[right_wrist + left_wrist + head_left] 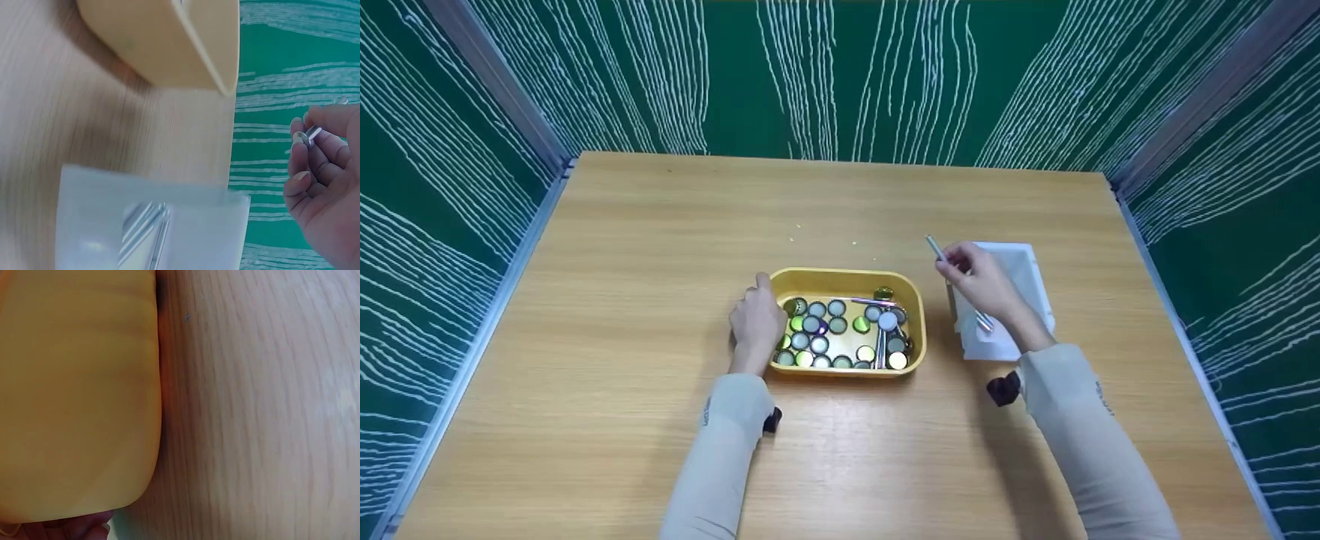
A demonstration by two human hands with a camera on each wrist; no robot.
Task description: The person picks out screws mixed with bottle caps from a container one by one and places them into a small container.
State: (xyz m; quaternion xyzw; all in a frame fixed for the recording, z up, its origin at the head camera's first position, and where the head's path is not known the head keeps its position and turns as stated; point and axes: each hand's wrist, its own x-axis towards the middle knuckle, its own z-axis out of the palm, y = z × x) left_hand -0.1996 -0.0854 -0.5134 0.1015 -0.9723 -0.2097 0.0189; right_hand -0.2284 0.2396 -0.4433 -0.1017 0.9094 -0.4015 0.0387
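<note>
My left hand (757, 322) grips the left end of a yellow tray (840, 274); in the left wrist view some fingers (79, 527) show against its end wall. Inside lie several bottle caps (838, 325), mostly silvery underside up, and a few shiny metal rods (880, 349) toward the right end. Raised over the far left part of a white box (1030, 274), my right hand (979, 277) pinches a slim silver metal rod (933, 244) between thumb and fingertips. More rods (143, 233) lie in the white box, partly behind the right forearm in the head view.
The wooden table (840, 450) carries both containers, with a narrow gap between them. Tiny pale crumbs (854, 243) lie beyond the tray. Green panels (735, 75) with white lines stand around the back and sides.
</note>
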